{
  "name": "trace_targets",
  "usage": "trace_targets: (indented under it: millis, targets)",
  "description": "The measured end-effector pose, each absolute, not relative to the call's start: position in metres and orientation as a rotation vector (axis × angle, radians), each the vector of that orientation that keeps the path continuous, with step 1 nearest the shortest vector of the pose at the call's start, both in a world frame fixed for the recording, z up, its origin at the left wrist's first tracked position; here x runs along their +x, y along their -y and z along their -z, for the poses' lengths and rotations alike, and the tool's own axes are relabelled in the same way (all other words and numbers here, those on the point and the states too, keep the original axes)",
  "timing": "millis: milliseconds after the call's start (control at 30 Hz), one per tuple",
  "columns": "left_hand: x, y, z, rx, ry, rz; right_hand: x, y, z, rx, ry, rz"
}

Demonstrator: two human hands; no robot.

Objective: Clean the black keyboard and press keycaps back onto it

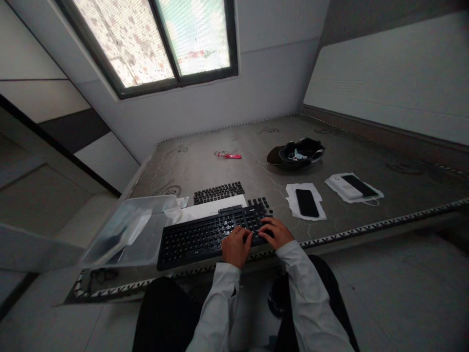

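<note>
A black keyboard (198,239) lies slanted along the front edge of the covered table, with dark key positions showing across it. My left hand (235,246) is over its right half, thumb and forefinger drawn together close to the keys. Further right, my right hand (277,233) bends over the keyboard's right end, its thumb and fingertips near each other at the keys. Whatever is between the fingers of either hand is too small to make out. Behind the keyboard, loose black keycaps (219,192) stand in rows, and a smaller group of keycaps (261,201) sits to the right.
A clear plastic bin (146,244) stands left of the keyboard. White paper (214,208) lies behind it. To the right are a black phone (307,203) on white paper, a white device (348,187) beside another dark phone, and a dark cap (296,154). A red item (230,156) lies farther back.
</note>
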State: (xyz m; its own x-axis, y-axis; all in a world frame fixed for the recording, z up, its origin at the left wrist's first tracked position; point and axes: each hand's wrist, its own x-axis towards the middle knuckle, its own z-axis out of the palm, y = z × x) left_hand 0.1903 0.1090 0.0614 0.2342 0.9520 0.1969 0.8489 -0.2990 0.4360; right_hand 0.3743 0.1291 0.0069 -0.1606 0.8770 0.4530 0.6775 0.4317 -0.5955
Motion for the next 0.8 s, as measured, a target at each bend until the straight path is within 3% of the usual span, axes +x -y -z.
trace_targets:
  millis: [800]
  targets:
    - [0.19, -0.113, -0.053, 2.307, -1.602, -0.673, 0.366, -0.126, -0.014, -1.395, 1.916, -0.202]
